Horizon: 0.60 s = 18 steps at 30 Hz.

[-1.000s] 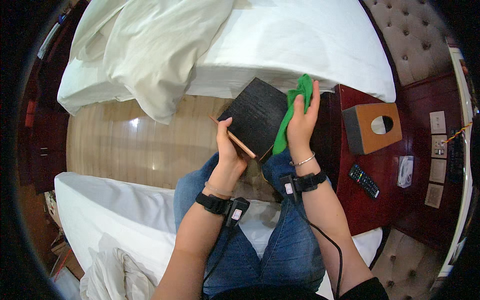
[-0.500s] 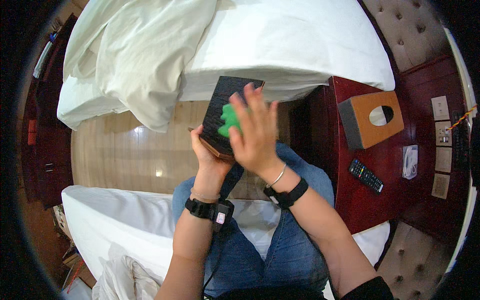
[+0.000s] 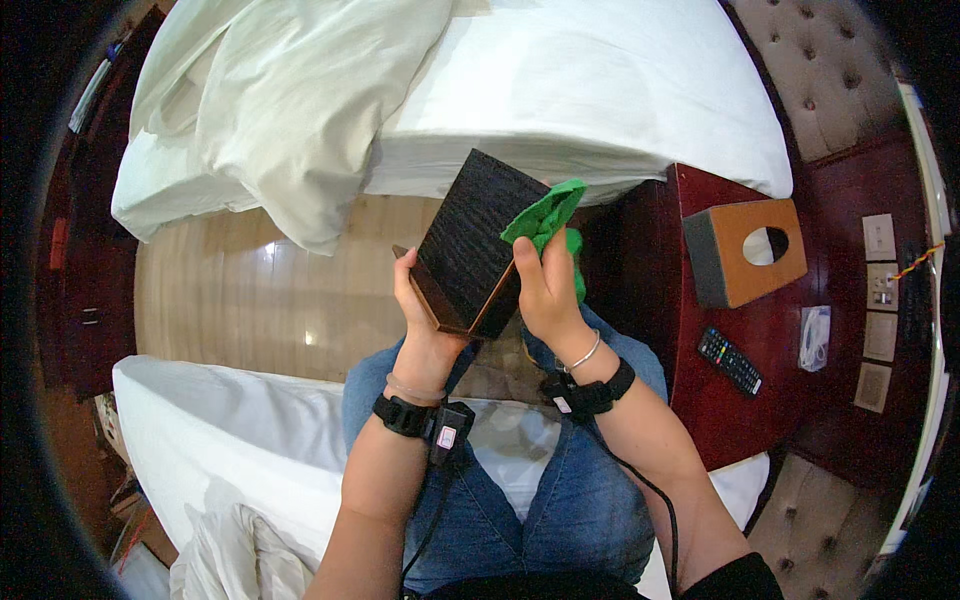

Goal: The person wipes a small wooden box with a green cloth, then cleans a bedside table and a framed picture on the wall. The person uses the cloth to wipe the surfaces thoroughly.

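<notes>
My left hand [image 3: 428,315] is wrapped round the lower left end of a black textured box [image 3: 478,235] with brown edges, held tilted above my knees. A folded green cloth [image 3: 545,214] is pinched between the thumb and fingers of my right hand [image 3: 547,295]. Part of the cloth lies over the box's right edge, and another part hangs behind that hand. The fingertips under the box are hidden. Both wrists wear black straps with small devices.
To the right, a dark red bedside table [image 3: 690,430] carries a brown and grey tissue box [image 3: 725,255], a black remote control [image 3: 730,360] and a small white packet [image 3: 815,338]. White beds [image 3: 590,90] lie ahead and behind, with wooden floor [image 3: 290,300] between them.
My right hand has moved from over the box's top face to its right edge, with the green cloth in it. The box has turned clockwise and shifted slightly right in my left hand.
</notes>
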{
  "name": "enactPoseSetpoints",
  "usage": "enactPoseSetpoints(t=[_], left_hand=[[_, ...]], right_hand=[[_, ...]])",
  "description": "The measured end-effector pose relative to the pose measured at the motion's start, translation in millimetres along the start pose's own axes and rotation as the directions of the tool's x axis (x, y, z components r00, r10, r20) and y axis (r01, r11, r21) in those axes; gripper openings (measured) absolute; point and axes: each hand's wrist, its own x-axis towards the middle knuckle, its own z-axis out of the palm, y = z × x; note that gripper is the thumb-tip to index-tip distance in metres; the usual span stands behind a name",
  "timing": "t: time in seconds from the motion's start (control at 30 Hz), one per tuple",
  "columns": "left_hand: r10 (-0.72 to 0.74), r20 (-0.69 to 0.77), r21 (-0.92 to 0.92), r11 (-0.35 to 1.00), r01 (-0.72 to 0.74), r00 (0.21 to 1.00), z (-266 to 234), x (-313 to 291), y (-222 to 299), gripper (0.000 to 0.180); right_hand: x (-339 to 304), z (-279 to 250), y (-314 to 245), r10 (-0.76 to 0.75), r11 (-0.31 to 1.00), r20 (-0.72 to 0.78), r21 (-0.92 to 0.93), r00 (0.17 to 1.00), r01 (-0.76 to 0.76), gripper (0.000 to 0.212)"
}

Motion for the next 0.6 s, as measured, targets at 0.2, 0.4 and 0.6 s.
enactPoseSetpoints(t=[0.2, 0.4, 0.6], left_hand=[[0.101, -0.013, -0.005, 0.995, -0.101, 0.995, 10, -5, 6, 0.057], [0.003, 0.107, 0.022, 1.0, -0.005, 0.994, -1, 3, 11, 0.06], [-0.089, 0.272, -0.127, 0.984, 0.128, 0.958, -6, 18, 3, 0.063]], right_hand=[[9, -15, -10, 0.054, 0.994, 0.188, -0.103, 0.981, -0.035, 0.047], [4, -29, -9, 0.296, 0.849, 0.389, 0.311, 0.872, -0.427, 0.051], [6, -14, -25, -0.017, 0.902, 0.213, 0.425, 0.977, -0.077, 0.047]])
